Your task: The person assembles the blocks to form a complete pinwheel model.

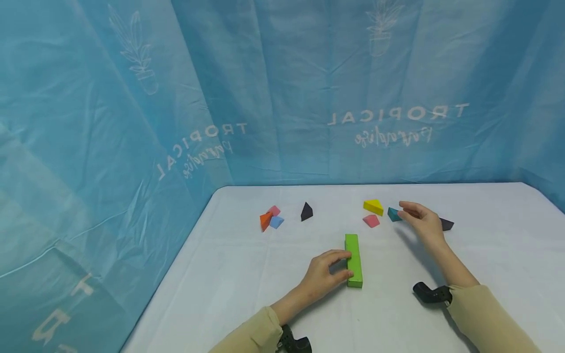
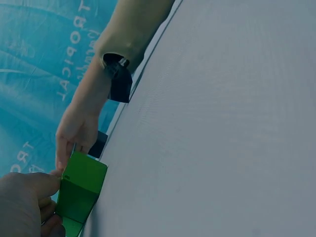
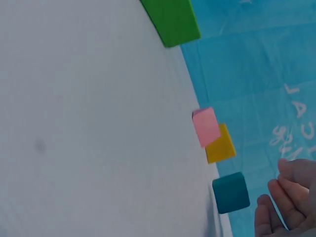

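Observation:
A long green block (image 1: pixel 354 262) lies lengthwise on the white table, close to the middle. My left hand (image 1: pixel 324 274) holds it from its left side, with thumb and fingertips at its edge; the left wrist view shows the curled fingers against the green block (image 2: pixel 79 195). Farther back on the right, my right hand (image 1: pixel 424 225) hovers with loosely bent fingers and nothing between them. Just left of its fingertips is a teal block (image 1: pixel 394 214). A black block (image 1: pixel 447 224) shows behind the hand, partly hidden by it.
Left of the teal block sit a yellow triangular block (image 1: pixel 373 207) and a pink block (image 1: pixel 371 220). A black pointed block (image 1: pixel 306 212) stands farther left, near a cluster of orange (image 1: pixel 265 221), blue (image 1: pixel 276 222) and pink pieces. Blue curtains (image 1: pixel 282 98) hang behind the table.

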A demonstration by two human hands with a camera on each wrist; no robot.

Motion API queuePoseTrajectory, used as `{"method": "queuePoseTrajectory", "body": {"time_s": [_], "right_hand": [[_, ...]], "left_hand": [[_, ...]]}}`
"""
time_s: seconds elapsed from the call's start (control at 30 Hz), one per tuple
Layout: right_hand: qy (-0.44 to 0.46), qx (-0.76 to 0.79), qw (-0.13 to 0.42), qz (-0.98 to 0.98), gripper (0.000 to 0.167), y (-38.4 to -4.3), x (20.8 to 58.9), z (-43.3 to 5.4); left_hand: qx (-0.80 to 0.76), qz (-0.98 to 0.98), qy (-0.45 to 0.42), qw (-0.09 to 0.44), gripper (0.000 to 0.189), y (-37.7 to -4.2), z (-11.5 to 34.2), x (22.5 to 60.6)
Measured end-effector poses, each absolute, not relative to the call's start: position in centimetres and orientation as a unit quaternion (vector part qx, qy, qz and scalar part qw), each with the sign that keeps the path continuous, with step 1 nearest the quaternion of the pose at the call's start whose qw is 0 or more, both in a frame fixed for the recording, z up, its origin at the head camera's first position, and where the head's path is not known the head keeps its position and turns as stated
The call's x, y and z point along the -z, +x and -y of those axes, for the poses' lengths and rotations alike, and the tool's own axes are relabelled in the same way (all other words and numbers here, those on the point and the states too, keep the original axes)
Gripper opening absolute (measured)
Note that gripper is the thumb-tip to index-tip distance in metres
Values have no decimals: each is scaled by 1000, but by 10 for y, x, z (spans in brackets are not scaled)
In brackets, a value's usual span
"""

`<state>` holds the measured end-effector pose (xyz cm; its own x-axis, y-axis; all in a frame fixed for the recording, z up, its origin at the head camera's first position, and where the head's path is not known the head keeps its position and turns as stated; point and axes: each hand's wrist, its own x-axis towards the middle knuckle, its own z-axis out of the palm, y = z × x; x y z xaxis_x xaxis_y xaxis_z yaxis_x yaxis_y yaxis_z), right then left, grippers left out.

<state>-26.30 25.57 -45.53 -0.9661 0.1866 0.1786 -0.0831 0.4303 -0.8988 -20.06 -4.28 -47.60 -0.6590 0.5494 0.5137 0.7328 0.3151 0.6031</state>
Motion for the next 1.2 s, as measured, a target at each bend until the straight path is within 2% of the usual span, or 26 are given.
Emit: {"method": "queuePoseTrajectory", "body": {"time_s": [0.3,0.83,1.2], "right_hand": [[-36,-514,100,851,56,-269,466,-266],[-39,-473,136,870,50,-273,476,-260],[-20,-436,159,886,39,-276,477,-255]], "left_hand": [[424,808,-394,112,38,-199,39,475],[420,808,-397,121,38,-199,40,478],[421,810,-391,117,39,-199,40,478]]}}
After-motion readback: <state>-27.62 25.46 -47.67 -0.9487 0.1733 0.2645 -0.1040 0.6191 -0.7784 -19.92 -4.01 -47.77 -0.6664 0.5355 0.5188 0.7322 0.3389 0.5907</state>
